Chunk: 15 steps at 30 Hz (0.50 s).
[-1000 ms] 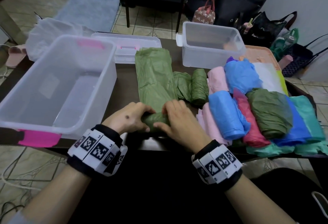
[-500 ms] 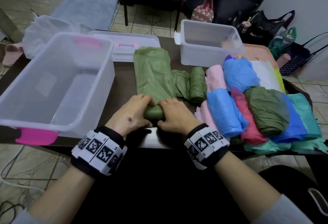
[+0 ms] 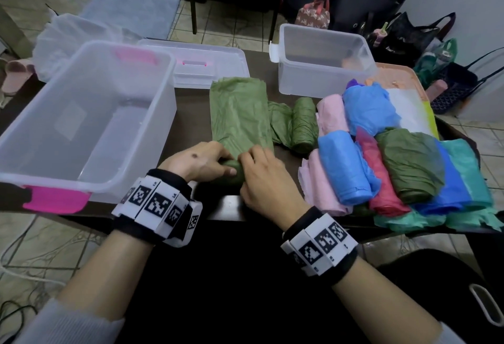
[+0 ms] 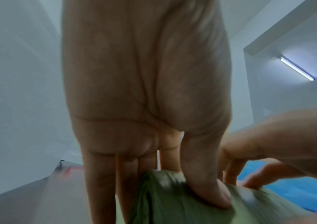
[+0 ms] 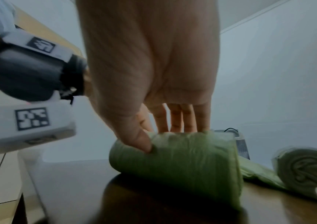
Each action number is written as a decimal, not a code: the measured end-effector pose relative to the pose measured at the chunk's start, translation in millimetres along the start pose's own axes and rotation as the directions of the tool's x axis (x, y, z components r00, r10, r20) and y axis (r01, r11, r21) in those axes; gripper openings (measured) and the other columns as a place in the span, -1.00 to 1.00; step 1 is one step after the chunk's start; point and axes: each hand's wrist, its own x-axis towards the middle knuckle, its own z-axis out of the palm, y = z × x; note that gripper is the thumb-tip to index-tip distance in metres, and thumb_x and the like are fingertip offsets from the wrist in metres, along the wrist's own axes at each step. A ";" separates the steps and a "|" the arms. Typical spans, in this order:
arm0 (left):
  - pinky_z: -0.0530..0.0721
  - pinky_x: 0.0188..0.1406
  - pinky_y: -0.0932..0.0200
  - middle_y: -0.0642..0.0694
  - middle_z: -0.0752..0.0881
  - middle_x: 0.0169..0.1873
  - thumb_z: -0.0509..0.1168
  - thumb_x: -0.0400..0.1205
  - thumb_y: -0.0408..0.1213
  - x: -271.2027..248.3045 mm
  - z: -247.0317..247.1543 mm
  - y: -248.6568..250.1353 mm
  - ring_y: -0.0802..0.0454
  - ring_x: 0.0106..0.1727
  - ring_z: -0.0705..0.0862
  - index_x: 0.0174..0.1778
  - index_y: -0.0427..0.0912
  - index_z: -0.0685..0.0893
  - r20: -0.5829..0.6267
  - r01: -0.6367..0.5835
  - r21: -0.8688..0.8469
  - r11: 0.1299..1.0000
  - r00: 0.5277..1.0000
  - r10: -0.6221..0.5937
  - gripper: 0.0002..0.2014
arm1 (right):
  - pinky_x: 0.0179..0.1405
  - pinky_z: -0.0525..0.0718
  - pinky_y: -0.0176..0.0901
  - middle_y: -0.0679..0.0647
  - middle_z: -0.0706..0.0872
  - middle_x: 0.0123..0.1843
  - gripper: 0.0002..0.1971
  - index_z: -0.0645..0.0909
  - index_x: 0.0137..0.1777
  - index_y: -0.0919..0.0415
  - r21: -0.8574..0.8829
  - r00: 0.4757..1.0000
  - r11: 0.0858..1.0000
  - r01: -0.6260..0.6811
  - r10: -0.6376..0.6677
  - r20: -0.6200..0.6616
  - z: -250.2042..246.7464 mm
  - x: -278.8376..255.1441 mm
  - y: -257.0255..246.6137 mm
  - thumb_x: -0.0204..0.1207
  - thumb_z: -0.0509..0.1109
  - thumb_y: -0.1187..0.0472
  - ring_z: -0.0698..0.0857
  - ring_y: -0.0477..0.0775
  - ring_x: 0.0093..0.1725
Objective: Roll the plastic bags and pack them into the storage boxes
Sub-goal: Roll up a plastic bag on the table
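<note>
At the near edge of the dark worktop (image 3: pixel 229 204), the left hand (image 3: pixel 196 162) and the right hand (image 3: pixel 268 180) sit side by side on the rolled near end of a long, crinkled green plastic bag (image 3: pixel 240 114). Both hands grasp the roll: each thumb presses its near face while the fingers (image 5: pixel 180 118) curl over the top (the wrist views show this plainly, the left thumb sunk into the plastic). Compared with a second ago, the roll is thicker and lies a little farther up the bag, so less flat bag remains beyond the hands.

Just right of the bag lies a finished dark green roll (image 3: pixel 304 125), where it was earlier. Farther right, a heap of rolled and folded bags in pink, blue, red, olive and teal (image 3: pixel 381 169) reaches the worktop's near right edge, unchanged.

To the left stands a large clear storage box with pink handles (image 3: pixel 81 177), its near end overhanging the worktop. Beyond it lies a flat clear lid (image 3: pixel 207 71), and at the far right a smaller clear storage box (image 3: pixel 321 84); none has moved.
</note>
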 end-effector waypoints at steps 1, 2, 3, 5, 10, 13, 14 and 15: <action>0.47 -0.01 0.27 -0.13 0.73 0.09 0.31 0.62 -0.13 3.1 -1.5 0.3 -0.07 0.19 0.65 0.29 -0.09 0.66 0.010 0.010 0.001 1.000 1.000 -0.010 -0.68 | -0.06 0.53 0.05 0.27 0.55 0.02 -0.72 0.55 0.06 0.33 0.012 1.000 1.000 -0.011 0.011 -0.014 2.8 -0.3 -2.3 0.33 0.35 0.34 0.57 0.31 0.03; 0.50 0.03 0.24 -0.13 0.73 0.09 0.33 0.61 -0.13 5.9 -2.4 0.0 -0.07 0.22 0.65 0.30 -0.10 0.66 0.008 0.016 -0.003 1.000 1.000 -0.016 -0.66 | 0.05 0.53 0.07 0.29 0.56 0.06 -0.68 0.54 0.12 0.37 0.010 1.000 1.000 -0.016 0.016 -0.001 6.1 0.2 -3.8 0.35 0.32 0.37 0.56 0.32 0.06; 0.52 0.12 0.22 -0.14 0.72 0.15 0.36 0.59 -0.12 7.9 -3.2 -0.8 -0.07 0.27 0.64 0.32 -0.11 0.64 -0.016 0.023 -0.013 1.000 1.000 -0.024 -0.62 | 0.20 0.48 0.08 0.31 0.54 0.14 -0.62 0.49 0.24 0.39 -0.009 0.999 1.000 -0.019 0.019 0.026 8.8 1.4 -5.0 0.39 0.29 0.38 0.53 0.33 0.14; 0.49 0.17 0.26 -0.13 0.70 0.22 0.45 0.52 -0.13 8.6 -3.1 -0.8 -0.04 0.31 0.62 0.31 -0.12 0.66 -0.159 0.028 -0.039 0.999 0.987 -0.034 -0.57 | 0.41 0.32 0.07 0.31 0.45 0.30 -0.52 0.34 0.42 0.41 -0.050 0.996 0.998 -0.034 0.038 0.080 10.7 5.2 -5.4 0.48 0.19 0.37 0.45 0.32 0.30; 0.61 0.09 0.20 -0.06 0.80 -0.04 0.46 0.51 -0.22 2.2 6.2 2.3 -0.02 0.10 0.72 0.03 -0.04 0.81 -0.364 -0.085 -0.023 0.996 0.928 0.071 -0.81 | 0.52 0.18 0.00 0.25 0.37 0.40 -0.49 0.25 0.48 0.34 -0.036 0.981 0.998 -0.044 0.050 0.186 4.3 21.1 -0.2 0.54 0.21 0.29 0.36 0.25 0.42; 0.49 0.18 0.20 -0.10 0.72 0.15 0.55 0.39 -0.18 -0.9 11.1 1.7 -0.06 0.23 0.63 0.28 -0.09 0.69 -0.275 -0.074 0.098 0.992 0.956 0.099 -0.49 | 0.46 0.26 -0.05 0.24 0.38 0.41 -0.46 0.27 0.48 0.31 0.059 0.961 0.996 -0.074 0.055 0.273 -4.7 32.1 9.1 0.53 0.29 0.22 0.36 0.24 0.44; 0.46 0.19 0.19 -0.10 0.69 0.19 0.58 0.34 -0.21 -0.9 12.6 1.5 -0.08 0.26 0.60 0.31 -0.09 0.65 -0.264 -0.064 0.136 0.989 0.959 0.099 -0.42 | 0.45 0.28 -0.05 0.24 0.38 0.43 -0.43 0.25 0.51 0.29 0.094 0.952 0.991 -0.093 0.061 0.300 -7.4 35.6 12.0 0.52 0.32 0.22 0.36 0.24 0.46; 0.46 0.19 0.18 -0.10 0.66 0.21 0.59 0.33 -0.24 -1.4 13.2 1.1 -0.08 0.27 0.58 0.33 -0.07 0.63 -0.268 -0.051 0.148 0.988 0.959 0.090 -0.39 | 0.46 0.31 -0.04 0.25 0.38 0.46 -0.39 0.22 0.53 0.28 0.132 0.941 0.984 -0.116 0.066 0.332 -10.2 38.2 14.4 0.51 0.34 0.23 0.35 0.23 0.47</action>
